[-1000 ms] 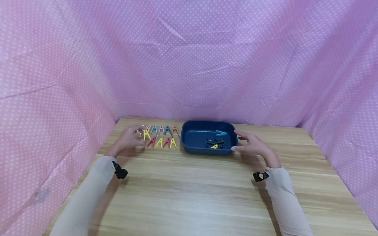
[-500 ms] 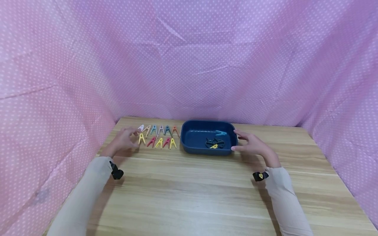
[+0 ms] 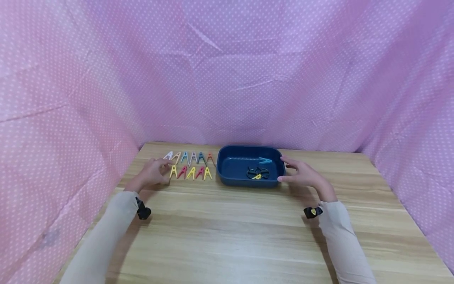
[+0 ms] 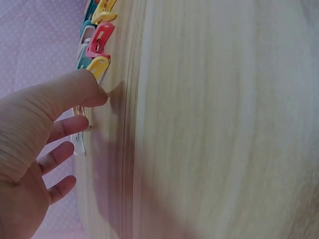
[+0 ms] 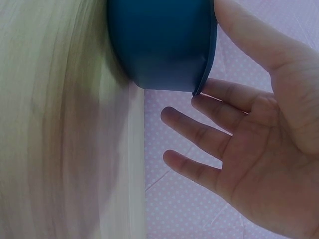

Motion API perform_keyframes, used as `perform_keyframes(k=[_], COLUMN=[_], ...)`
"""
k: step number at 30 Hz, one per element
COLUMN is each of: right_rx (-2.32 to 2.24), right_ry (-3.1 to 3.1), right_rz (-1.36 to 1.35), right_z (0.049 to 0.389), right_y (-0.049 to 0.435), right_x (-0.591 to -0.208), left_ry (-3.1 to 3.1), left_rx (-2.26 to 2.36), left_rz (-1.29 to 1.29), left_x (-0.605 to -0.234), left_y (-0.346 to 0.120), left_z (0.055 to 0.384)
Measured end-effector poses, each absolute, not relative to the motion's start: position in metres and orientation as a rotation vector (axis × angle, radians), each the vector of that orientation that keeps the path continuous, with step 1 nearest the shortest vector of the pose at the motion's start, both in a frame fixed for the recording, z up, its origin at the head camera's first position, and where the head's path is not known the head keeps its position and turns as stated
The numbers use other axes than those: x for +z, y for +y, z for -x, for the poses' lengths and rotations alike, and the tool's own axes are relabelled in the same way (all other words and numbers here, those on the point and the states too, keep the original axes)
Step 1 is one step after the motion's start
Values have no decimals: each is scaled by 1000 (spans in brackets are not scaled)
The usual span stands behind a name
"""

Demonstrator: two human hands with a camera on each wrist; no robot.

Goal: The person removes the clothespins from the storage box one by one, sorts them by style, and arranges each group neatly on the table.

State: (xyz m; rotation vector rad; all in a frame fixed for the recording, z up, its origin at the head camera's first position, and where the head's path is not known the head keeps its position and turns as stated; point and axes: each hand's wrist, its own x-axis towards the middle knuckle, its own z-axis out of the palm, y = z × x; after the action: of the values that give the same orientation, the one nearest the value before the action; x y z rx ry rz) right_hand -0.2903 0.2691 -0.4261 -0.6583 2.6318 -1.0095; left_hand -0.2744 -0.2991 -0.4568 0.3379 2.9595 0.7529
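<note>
One blue clip (image 3: 265, 161) in tray (image 3: 230, 181): head | right wrist: tray's outside

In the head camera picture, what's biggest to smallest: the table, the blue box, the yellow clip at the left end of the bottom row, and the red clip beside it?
1. Table
2. Blue box
3. Yellow clip and red clip: they look about alike, so I can't rank them.

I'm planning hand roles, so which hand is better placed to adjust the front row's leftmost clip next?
Likely the left hand: it's closest to that yellow A-shaped plastic clip, while the right hand touches the dark-blue rectangular plastic tray.
</note>
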Motion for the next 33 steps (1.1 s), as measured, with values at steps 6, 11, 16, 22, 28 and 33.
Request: perform_keyframes(k=[6, 11, 16, 22, 28, 33], right_rx=[-1012, -1016, -1008, -1010, -1019, -1005], right_ry=[2630, 2628, 2629, 2620, 2629, 2632], right_rz=[658, 649, 647, 645, 640, 635], right_z=[289, 290, 291, 291, 290, 290], right_y=[269, 269, 269, 270, 270, 269], right_x=[-426, -426, -427, -427, -428, -426], left_ry=[2941, 2934, 2923, 2890, 2902, 2913], left_rx=[735, 729, 733, 786, 854, 909], left_rz=[-346, -349, -360, -328, -382, -516], left_x=[-458, -459, -460, -458, -451, -438], left_y=[-296, -294, -292, -290, -285, -266], left_z=[277, 279, 280, 277, 277, 281])
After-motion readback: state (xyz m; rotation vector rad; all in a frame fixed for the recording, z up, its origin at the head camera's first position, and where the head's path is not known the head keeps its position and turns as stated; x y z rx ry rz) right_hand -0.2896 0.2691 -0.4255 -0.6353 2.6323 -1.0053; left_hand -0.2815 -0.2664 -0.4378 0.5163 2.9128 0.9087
